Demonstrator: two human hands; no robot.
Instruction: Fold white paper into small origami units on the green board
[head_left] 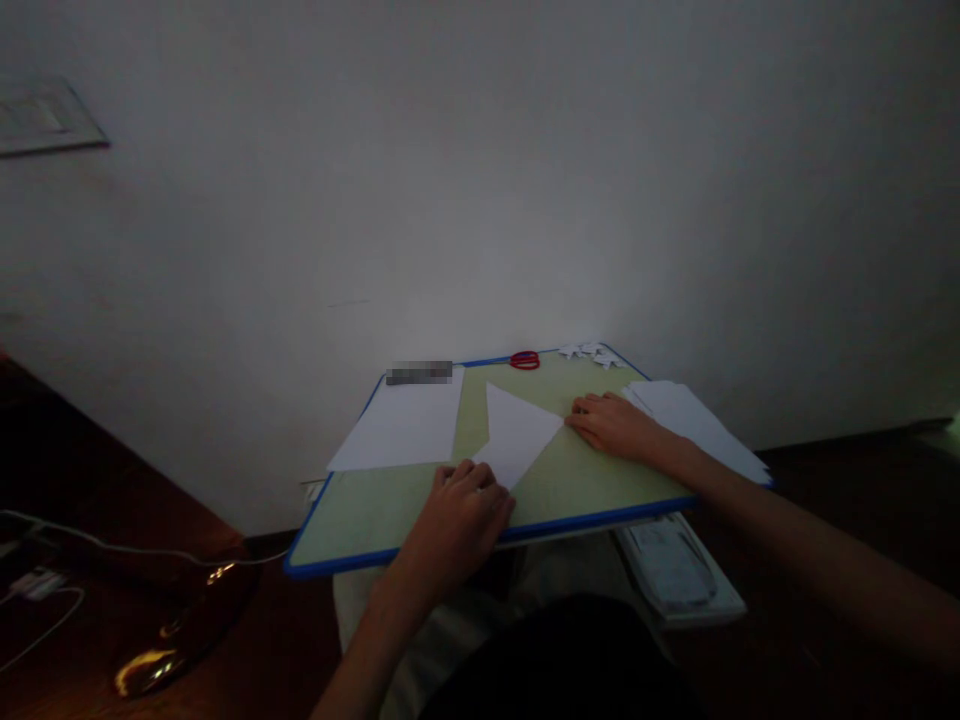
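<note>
A white paper folded into a triangle (516,432) lies on a pale green board with a blue rim (360,510) that rests on my lap. My left hand (459,520) presses the triangle's near corner with fingers curled down on it. My right hand (615,425) lies flat with its fingertips on the triangle's right point. A flat white sheet (401,425) lies to the left on the board.
A stack of white sheets (697,425) sits at the board's right edge. Red scissors handles (525,359) and small white paper cut-outs (592,352) lie at the far edge by the wall. White cables (90,548) run over the dark floor at left.
</note>
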